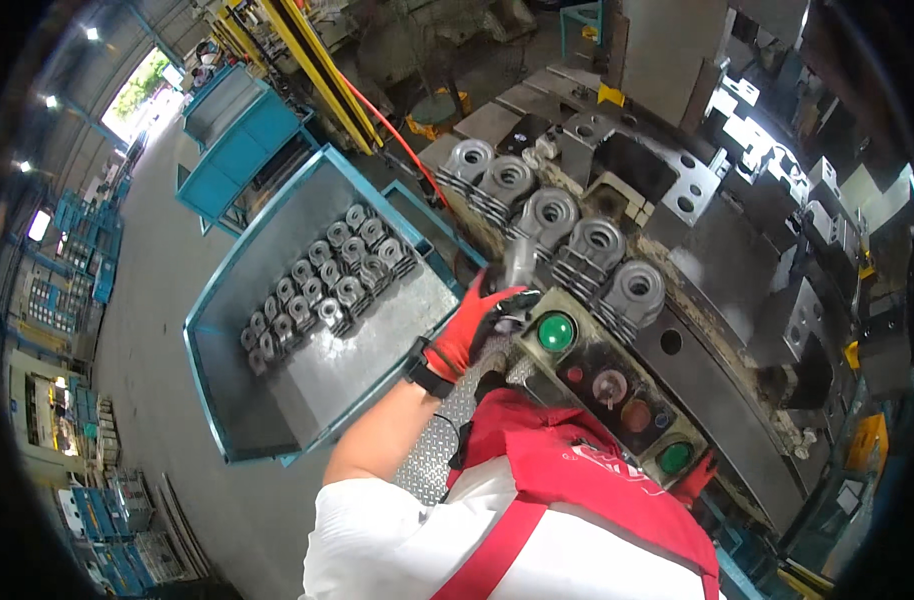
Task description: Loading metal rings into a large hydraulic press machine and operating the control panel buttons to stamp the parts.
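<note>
1. At the centre of the scene, a grey metal part [518,262] is gripped by the left hand [474,325], which is covered by a red glove with black fingertips. The fingers [504,301] are closed around the lower end of the part, and the part is held upright just above the near-left corner of the control box [612,385].
2. The held part is positioned between the blue bin [239,420] on the left and the row of five grey ring-shaped castings [552,222] on the right, close to the middle of that row.
3. The right hand [695,482] is seen only as a patch of red glove beyond the near-right end of the control box; whether its fingers are open or closed cannot be told.
4. On the control box, a large round green button [556,332] is fitted at the far end, a smaller round green button [675,457] at the near end, and a grey knob and darker round buttons between them.
5. In the blue bin, matching grey castings [327,282] are stacked in ordered rows along the far side; the bin floor nearer is bare metal.
6. A yellow rectangular tag [610,95] is fixed on the machine at the far right.
7. Blue racks [232,135] are placed far left, beyond the bin.
</note>
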